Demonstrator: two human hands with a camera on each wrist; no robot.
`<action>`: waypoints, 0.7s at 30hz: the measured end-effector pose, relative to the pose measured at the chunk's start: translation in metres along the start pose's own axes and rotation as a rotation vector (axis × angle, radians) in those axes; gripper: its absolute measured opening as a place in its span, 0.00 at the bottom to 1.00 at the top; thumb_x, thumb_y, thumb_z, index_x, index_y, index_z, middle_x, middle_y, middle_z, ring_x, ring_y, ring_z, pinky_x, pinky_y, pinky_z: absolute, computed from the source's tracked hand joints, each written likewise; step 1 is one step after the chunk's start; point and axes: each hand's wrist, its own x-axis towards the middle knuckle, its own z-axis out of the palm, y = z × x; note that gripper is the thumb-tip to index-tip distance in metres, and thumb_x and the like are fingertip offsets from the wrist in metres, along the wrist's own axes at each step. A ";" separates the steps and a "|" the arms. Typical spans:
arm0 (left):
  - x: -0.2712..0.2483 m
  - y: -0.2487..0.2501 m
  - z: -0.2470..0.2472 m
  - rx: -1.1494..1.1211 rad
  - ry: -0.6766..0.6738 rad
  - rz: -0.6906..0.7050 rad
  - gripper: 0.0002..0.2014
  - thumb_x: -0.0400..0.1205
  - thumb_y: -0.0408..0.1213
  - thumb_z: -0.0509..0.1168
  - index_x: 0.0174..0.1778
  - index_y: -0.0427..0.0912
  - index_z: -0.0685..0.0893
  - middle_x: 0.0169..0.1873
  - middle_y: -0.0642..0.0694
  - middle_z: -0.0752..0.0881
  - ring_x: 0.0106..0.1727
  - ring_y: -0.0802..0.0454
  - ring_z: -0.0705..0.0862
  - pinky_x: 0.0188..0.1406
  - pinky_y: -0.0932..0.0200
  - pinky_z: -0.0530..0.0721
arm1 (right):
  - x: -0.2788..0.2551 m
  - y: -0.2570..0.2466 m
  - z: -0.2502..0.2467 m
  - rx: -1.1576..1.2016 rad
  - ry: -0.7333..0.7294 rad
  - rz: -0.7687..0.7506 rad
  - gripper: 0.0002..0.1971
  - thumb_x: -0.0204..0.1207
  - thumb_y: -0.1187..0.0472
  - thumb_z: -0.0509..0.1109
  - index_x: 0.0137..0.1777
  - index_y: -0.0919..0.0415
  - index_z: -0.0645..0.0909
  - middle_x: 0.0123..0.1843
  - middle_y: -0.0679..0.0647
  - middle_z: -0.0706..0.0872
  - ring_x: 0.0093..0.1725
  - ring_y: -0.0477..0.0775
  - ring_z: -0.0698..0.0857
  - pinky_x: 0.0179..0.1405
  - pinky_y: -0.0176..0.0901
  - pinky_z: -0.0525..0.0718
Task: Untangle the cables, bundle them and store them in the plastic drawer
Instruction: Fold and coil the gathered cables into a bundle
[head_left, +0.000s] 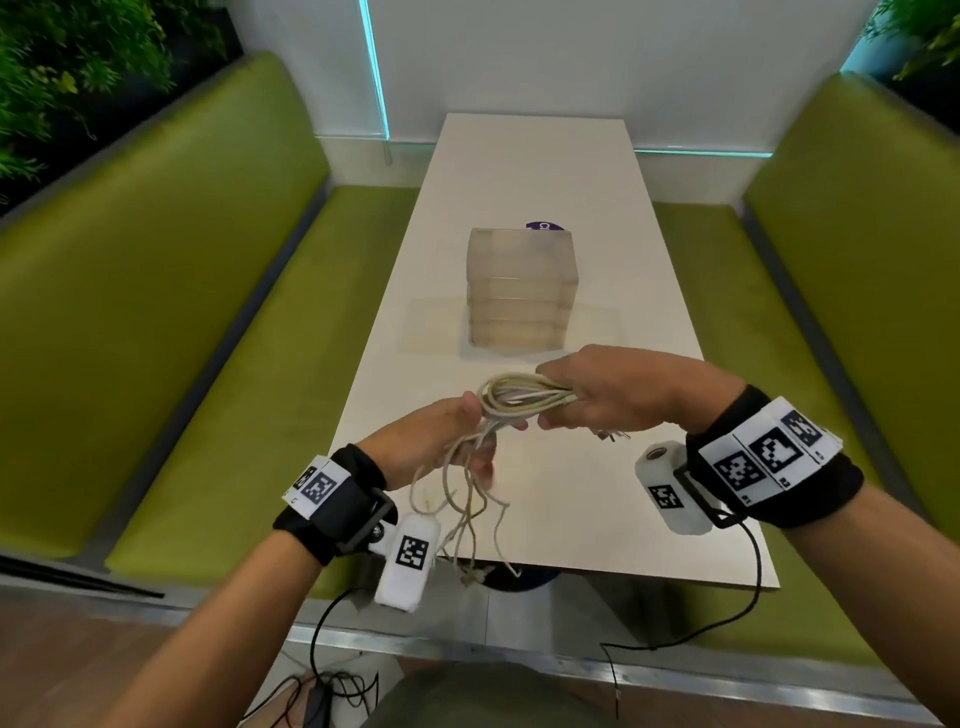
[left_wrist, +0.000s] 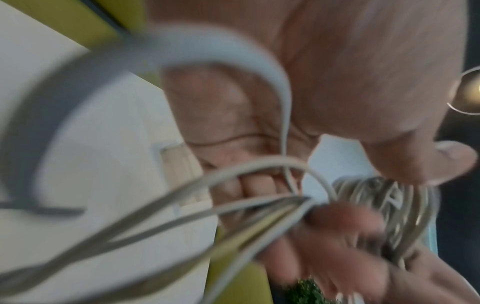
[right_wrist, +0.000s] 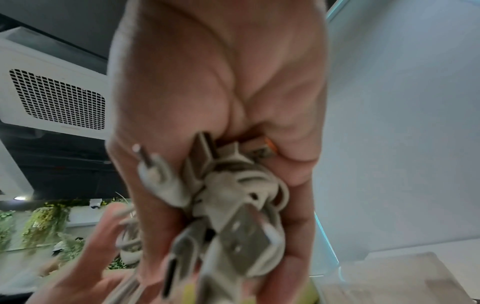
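Observation:
A bunch of off-white cables is held in the air over the near end of the white table. My right hand grips the looped part, and the plug ends stick out of its fist in the right wrist view. My left hand pinches the cables just left of the loops; their loose tails dangle past the table's front edge. The translucent plastic drawer unit stands on the table beyond both hands, its drawers pushed in.
Green benches flank the table on both sides. A purple sticker shows behind the drawer unit. Black wires from the wrist cameras hang toward the floor near me.

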 end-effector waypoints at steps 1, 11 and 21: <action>0.001 -0.002 0.000 -0.012 0.036 0.002 0.42 0.69 0.75 0.58 0.61 0.38 0.81 0.25 0.50 0.75 0.27 0.50 0.80 0.38 0.54 0.81 | -0.001 0.001 -0.002 -0.001 0.014 -0.003 0.04 0.80 0.54 0.67 0.46 0.52 0.77 0.33 0.45 0.81 0.26 0.44 0.80 0.30 0.41 0.79; 0.003 0.009 0.007 -0.048 0.211 -0.003 0.30 0.79 0.66 0.48 0.41 0.40 0.78 0.23 0.52 0.62 0.22 0.55 0.65 0.26 0.63 0.66 | -0.009 0.011 -0.026 0.128 0.195 0.005 0.04 0.80 0.56 0.68 0.45 0.53 0.78 0.34 0.46 0.82 0.29 0.37 0.79 0.28 0.26 0.75; 0.012 0.022 0.017 -0.241 0.503 0.187 0.14 0.86 0.43 0.54 0.52 0.35 0.78 0.32 0.50 0.75 0.24 0.59 0.66 0.22 0.67 0.65 | 0.007 0.003 0.011 0.592 0.442 0.081 0.09 0.80 0.61 0.67 0.38 0.60 0.78 0.31 0.51 0.82 0.22 0.36 0.75 0.23 0.26 0.71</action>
